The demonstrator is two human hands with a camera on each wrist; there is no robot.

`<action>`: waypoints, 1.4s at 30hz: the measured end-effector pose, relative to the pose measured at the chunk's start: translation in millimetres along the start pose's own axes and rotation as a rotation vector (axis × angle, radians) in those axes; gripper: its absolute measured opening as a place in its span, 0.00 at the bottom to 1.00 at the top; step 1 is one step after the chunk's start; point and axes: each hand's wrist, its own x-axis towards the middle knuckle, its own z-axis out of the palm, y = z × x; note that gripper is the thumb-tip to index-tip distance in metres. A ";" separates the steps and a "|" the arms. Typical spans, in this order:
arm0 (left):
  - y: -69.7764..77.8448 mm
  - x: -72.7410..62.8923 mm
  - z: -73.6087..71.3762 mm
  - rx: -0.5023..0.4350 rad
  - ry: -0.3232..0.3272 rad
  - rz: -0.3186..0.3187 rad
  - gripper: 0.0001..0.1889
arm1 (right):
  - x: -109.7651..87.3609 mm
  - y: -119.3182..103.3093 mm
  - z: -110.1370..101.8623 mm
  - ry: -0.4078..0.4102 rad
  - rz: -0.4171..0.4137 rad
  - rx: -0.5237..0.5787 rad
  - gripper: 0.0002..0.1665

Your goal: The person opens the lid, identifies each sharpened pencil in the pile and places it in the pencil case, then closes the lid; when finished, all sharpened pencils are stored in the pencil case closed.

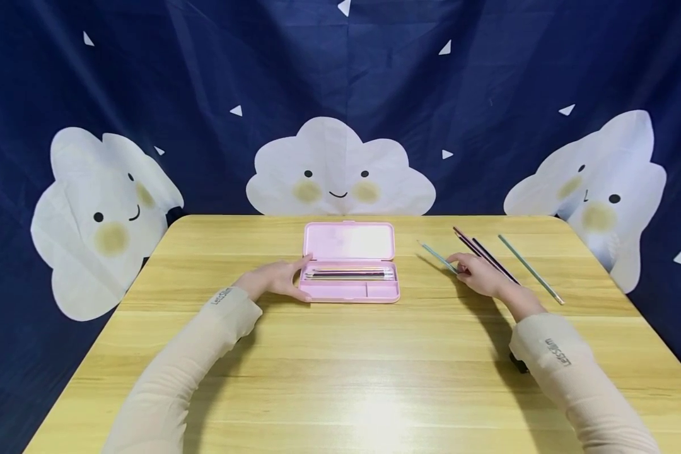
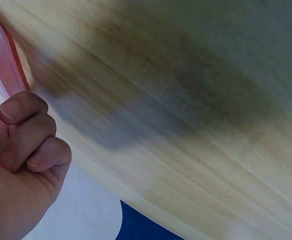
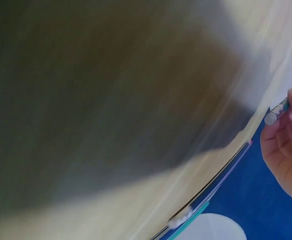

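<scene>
Arms [image 1: 173,381] extended; left fingers [image 2: 34,136] curled, right fingers [image 1: 461,258] pinching.

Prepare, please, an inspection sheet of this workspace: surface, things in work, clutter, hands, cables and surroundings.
Surface: wood-grain table, with bright glare toward the near edge.
Job's things: pink pencil case lies open, with stored pencils in its rear compartment; darker pencils and a loose teal pencil lie on the right.
Clutter: nothing seen.
Left hand: grips the left side of the case.
Right hand: pinches a light-blue pencil between its fingers, right of the case.
Cables: nothing seen.
Surroundings: dark blue curtain printed with smiling white clouds and small white triangles.
</scene>
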 end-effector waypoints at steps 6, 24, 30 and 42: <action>0.0 -0.1 0.3 0.002 -0.005 -0.005 0.59 | 10.7 -8.8 6.5 0.005 -0.044 0.003 0.18; 3.3 -1.3 -2.3 0.013 -0.011 -0.015 0.58 | 55.7 -53.8 23.2 -0.011 -0.158 -0.019 0.17; 2.4 0.0 -0.8 0.010 -0.010 -0.020 0.58 | 69.0 -69.5 33.6 -0.021 -0.214 -0.034 0.17; 2.2 0.3 -1.4 0.015 -0.007 -0.015 0.58 | 91.2 -97.2 48.3 -0.049 -0.264 -0.159 0.19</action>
